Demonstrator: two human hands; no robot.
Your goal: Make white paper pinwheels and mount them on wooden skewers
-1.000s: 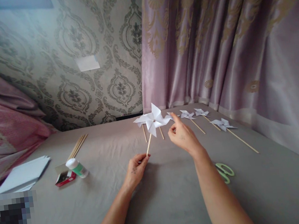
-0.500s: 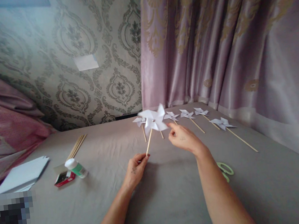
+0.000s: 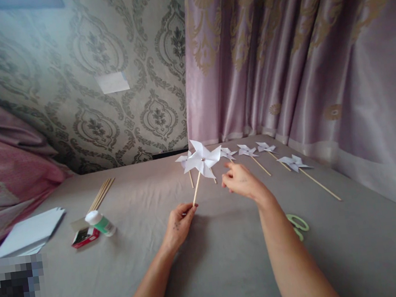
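My left hand [image 3: 180,223] pinches the lower end of a wooden stick that carries a white paper pinwheel [image 3: 203,160]. A small pin shows at the pinwheel's centre, and its stick leans slightly right. Just right of the blades hovers my right hand [image 3: 240,181], fingers loosely bent and apart, holding nothing and not touching the paper. Behind and to the right, several other white pinwheels lie on the grey cloth, among them one pinwheel [image 3: 247,150] and a nearer pinwheel [image 3: 294,163]. The held pinwheel partly hides others behind it.
On the left are a stack of white paper [image 3: 31,231], a small red box [image 3: 85,237], a white-and-green bottle [image 3: 101,223] and several wooden sticks [image 3: 100,195]. Green-handled scissors [image 3: 299,225] lie beside my right forearm. A curtain [image 3: 244,56] hangs along the right side.
The pinwheel's blades have turned and look sharper than before. My right hand has drawn slightly down from the blades, its index finger less straight. My left hand keeps its place.
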